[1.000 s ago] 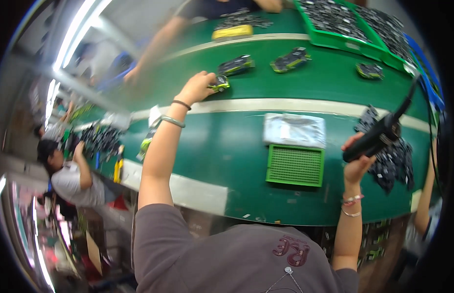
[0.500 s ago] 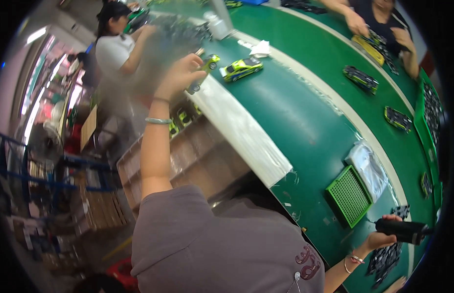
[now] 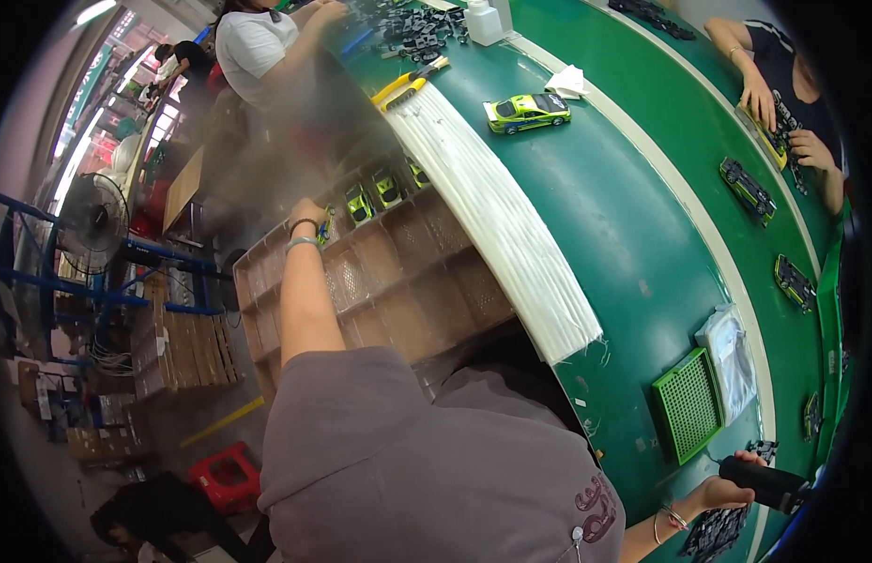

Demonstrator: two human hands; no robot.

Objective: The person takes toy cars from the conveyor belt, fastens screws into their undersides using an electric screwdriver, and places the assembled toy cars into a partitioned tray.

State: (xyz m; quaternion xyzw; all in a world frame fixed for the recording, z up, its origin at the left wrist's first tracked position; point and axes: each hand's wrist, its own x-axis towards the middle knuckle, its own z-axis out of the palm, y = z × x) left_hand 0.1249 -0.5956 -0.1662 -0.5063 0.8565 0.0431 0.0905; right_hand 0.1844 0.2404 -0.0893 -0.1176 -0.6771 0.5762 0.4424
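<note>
My left hand (image 3: 307, 212) is down in a divided box (image 3: 372, 272) beside the table, its fingers closed around a yellow-green toy car (image 3: 325, 227) that is partly hidden by the hand. More of these toy cars (image 3: 359, 204) sit in compartments along the box's far row. At the lower right, my right hand (image 3: 723, 492) grips a black electric screwdriver (image 3: 766, 482) above a heap of black car chassis (image 3: 716, 535). Another yellow-green toy car (image 3: 528, 113) stands on the green tabletop, beside a crumpled white tissue (image 3: 567, 83).
White padding (image 3: 497, 225) covers the table edge by the box; yellow-handled pliers (image 3: 408, 84) lie at its far end. Near my right hand are a green perforated tray (image 3: 688, 405) and a clear plastic bag (image 3: 729, 361). Chassis (image 3: 748, 190) lie on the green belt. Co-workers sit across and at far left.
My left hand has moved from above the padded table edge down into the box, carrying the toy car. My right hand still holds the screwdriver. The head view has shifted slightly.
</note>
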